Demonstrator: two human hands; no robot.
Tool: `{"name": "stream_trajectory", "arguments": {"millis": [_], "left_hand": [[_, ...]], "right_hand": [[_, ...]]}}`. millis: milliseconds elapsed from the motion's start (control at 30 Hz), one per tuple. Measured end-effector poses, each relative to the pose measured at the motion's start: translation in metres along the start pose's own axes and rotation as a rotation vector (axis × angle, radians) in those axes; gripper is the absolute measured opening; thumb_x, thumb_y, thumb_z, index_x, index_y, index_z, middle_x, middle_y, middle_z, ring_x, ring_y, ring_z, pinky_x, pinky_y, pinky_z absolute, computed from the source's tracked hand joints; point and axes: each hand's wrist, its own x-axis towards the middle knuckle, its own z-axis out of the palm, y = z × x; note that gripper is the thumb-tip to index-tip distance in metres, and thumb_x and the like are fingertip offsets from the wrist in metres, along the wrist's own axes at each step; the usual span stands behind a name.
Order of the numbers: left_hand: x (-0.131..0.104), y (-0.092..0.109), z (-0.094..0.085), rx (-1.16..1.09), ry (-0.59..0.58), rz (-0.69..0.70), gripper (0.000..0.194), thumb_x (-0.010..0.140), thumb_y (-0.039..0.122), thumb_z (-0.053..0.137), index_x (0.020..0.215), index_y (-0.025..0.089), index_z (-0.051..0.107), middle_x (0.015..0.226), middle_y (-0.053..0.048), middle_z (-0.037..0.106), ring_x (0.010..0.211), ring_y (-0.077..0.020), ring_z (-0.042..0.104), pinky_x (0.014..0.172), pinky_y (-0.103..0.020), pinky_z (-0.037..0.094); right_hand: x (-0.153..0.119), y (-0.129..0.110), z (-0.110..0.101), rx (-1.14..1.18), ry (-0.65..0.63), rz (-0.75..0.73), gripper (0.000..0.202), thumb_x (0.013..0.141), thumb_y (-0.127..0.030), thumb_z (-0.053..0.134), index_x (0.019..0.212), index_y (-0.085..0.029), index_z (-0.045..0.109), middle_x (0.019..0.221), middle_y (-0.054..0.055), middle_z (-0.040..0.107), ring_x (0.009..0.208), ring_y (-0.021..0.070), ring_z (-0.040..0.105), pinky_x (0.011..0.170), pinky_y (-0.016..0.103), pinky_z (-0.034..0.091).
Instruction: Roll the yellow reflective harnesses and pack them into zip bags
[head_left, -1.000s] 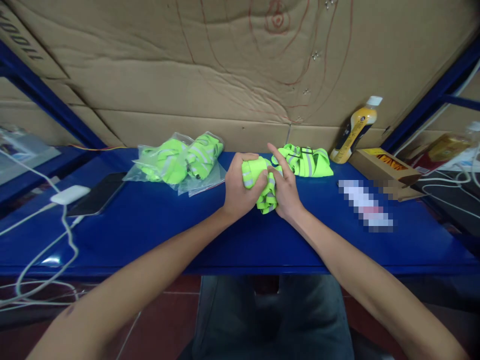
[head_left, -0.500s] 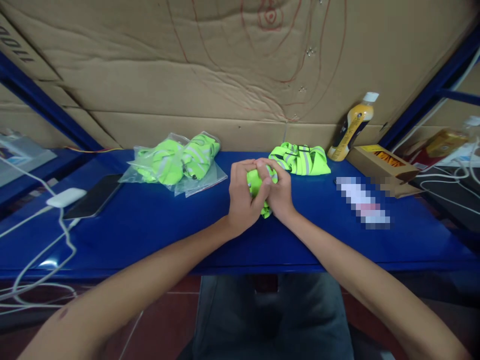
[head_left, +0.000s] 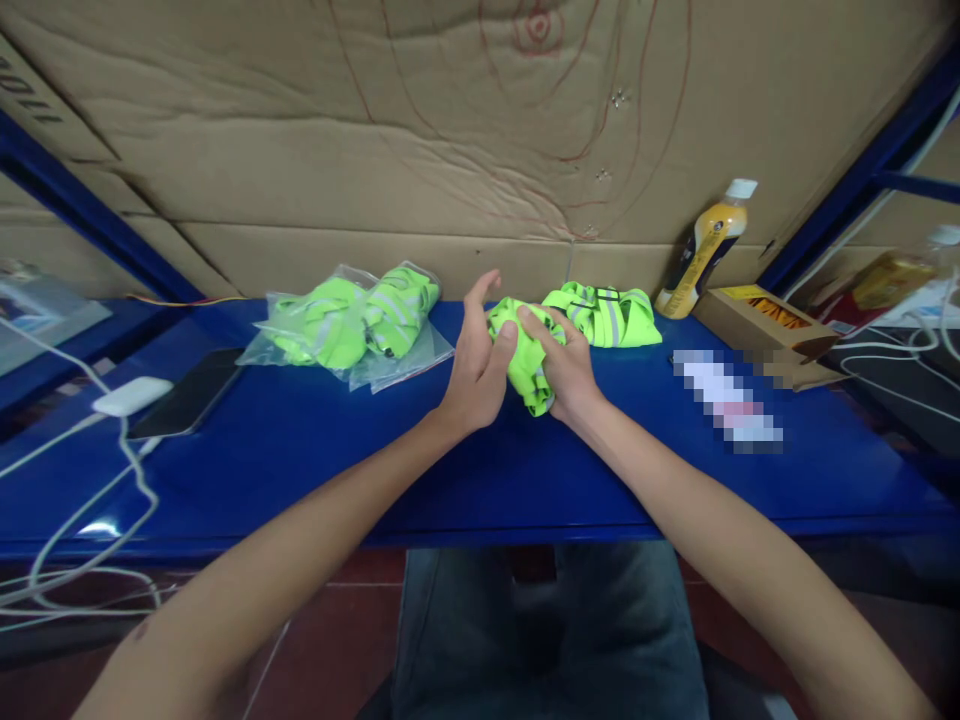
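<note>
A crumpled neon-green bundle of reflective straps (head_left: 529, 365) is gripped in my right hand (head_left: 574, 365), its thumb pressed over the near side. My left hand (head_left: 476, 365) is at the bundle's left side with fingers stretched up and thumb apart, the thumb tip close to or touching the cloth. Behind my right hand lies another folded reflective strap bundle (head_left: 619, 315) with grey stripes and a black buckle. To the left, two similar bundles in clear plastic bags (head_left: 330, 325) rest on the blue table (head_left: 322, 450).
A drink bottle (head_left: 705, 250) leans on the cardboard wall (head_left: 300, 180) at the back right, beside an open cardboard box (head_left: 757, 335). A blurred-out item (head_left: 727, 400) lies in front. On the left are a dark phone (head_left: 191, 392), a white charger (head_left: 132, 397) and loose white cables (head_left: 142, 480).
Both hands were wrapped around the bundle, pressing it. My left hand has opened and moved off to the left, while my right hand keeps the bundle, which now shows more.
</note>
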Motion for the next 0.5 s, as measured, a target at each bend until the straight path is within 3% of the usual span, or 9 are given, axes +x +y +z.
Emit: {"name": "stream_trajectory", "arguments": {"millis": [67, 167, 233, 300, 400, 500], "left_hand": [[0.007, -0.002, -0.007, 0.102, -0.011, -0.026, 0.051, 0.114, 0.058, 0.033, 0.145, 0.024, 0.053, 0.147, -0.015, 0.062, 0.140, -0.0278, 0.059, 0.117, -0.046, 0.047], [0.018, -0.006, -0.024, 0.544, -0.081, -0.057, 0.043, 0.112, 0.045, 0.038, 0.114, 0.017, 0.070, 0.114, -0.016, 0.073, 0.118, -0.0322, 0.065, 0.112, -0.051, 0.048], [0.023, -0.009, -0.035, 0.901, -0.173, -0.147, 0.041, 0.107, 0.042, 0.046, 0.112, 0.011, 0.072, 0.114, -0.022, 0.072, 0.122, -0.0407, 0.061, 0.112, -0.057, 0.046], [0.024, -0.011, -0.043, 1.155, -0.295, -0.283, 0.049, 0.102, 0.042, 0.052, 0.124, 0.001, 0.070, 0.123, -0.031, 0.067, 0.126, -0.0487, 0.058, 0.105, -0.061, 0.049], [0.020, -0.015, -0.047, 1.303, -0.476, -0.415, 0.050, 0.098, 0.034, 0.056, 0.126, -0.006, 0.069, 0.126, -0.037, 0.065, 0.126, -0.0519, 0.057, 0.097, -0.058, 0.054], [0.018, -0.019, -0.048, 1.262, -0.599, -0.443, 0.032, 0.090, 0.020, 0.057, 0.109, 0.006, 0.078, 0.112, -0.031, 0.072, 0.118, -0.0485, 0.065, 0.088, -0.054, 0.057]], "right_hand": [[0.009, -0.005, -0.006, 0.036, 0.051, -0.035, 0.060, 0.061, -0.053, 0.098, 0.105, -0.023, 0.071, 0.099, 0.004, 0.079, 0.097, 0.0241, 0.078, 0.092, 0.040, 0.063], [0.022, -0.012, -0.018, 0.036, 0.128, -0.084, 0.062, 0.063, -0.052, 0.097, 0.109, -0.022, 0.069, 0.101, 0.005, 0.080, 0.104, 0.0253, 0.078, 0.092, 0.039, 0.065], [0.029, -0.015, -0.025, 0.025, 0.188, -0.108, 0.066, 0.062, -0.051, 0.098, 0.112, -0.021, 0.068, 0.103, 0.005, 0.080, 0.108, 0.0260, 0.078, 0.091, 0.038, 0.065], [0.033, -0.015, -0.029, 0.031, 0.219, -0.118, 0.069, 0.059, -0.050, 0.099, 0.114, -0.022, 0.067, 0.104, 0.005, 0.080, 0.110, 0.0269, 0.078, 0.091, 0.039, 0.066], [0.032, -0.013, -0.029, 0.028, 0.206, -0.117, 0.069, 0.059, -0.052, 0.099, 0.112, -0.021, 0.068, 0.104, 0.006, 0.080, 0.111, 0.0275, 0.078, 0.093, 0.040, 0.066], [0.028, -0.010, -0.027, -0.008, 0.175, -0.116, 0.069, 0.060, -0.055, 0.098, 0.111, -0.020, 0.070, 0.106, 0.008, 0.079, 0.109, 0.0287, 0.078, 0.093, 0.041, 0.065]]}}
